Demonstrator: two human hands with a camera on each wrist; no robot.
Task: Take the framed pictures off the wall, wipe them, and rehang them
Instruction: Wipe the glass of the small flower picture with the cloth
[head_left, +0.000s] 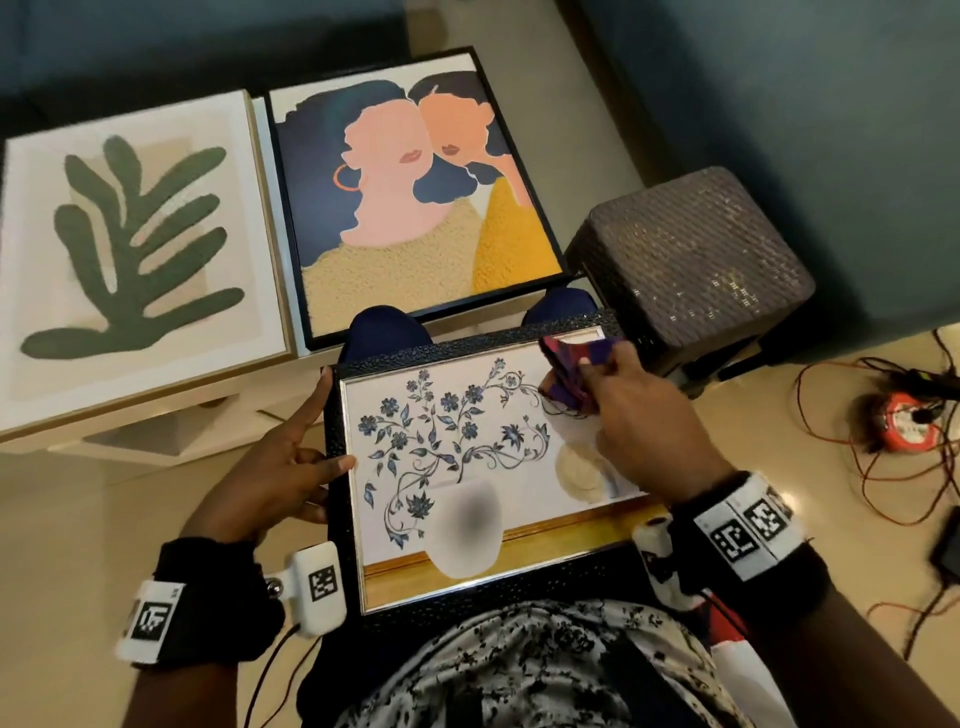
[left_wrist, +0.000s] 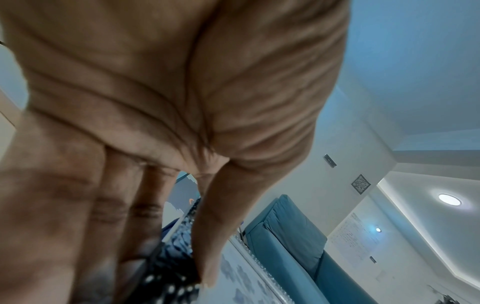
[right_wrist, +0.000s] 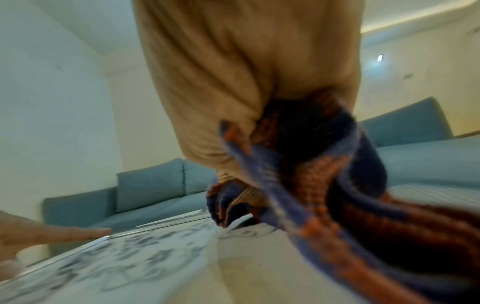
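Floral picture (head_left: 457, 457) lies on the lap, mid-wipe: right hand (head_left: 644, 415) grips cloth (head_left: 571, 364) at 1 o'clock; left hand (head_left: 280, 467), fingers straight, steadies its 9 o'clock edge. Two pictures (head_left: 410, 197) on worktop (head_left: 156, 410); rehanging remains.

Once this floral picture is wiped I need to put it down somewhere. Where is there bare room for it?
The low table is crowded: the leaf picture and the two-faces picture cover nearly all of its top. Free patches: the wicker stool's top, and bare floor left of the left hand. The floor at right is strewn with cables.
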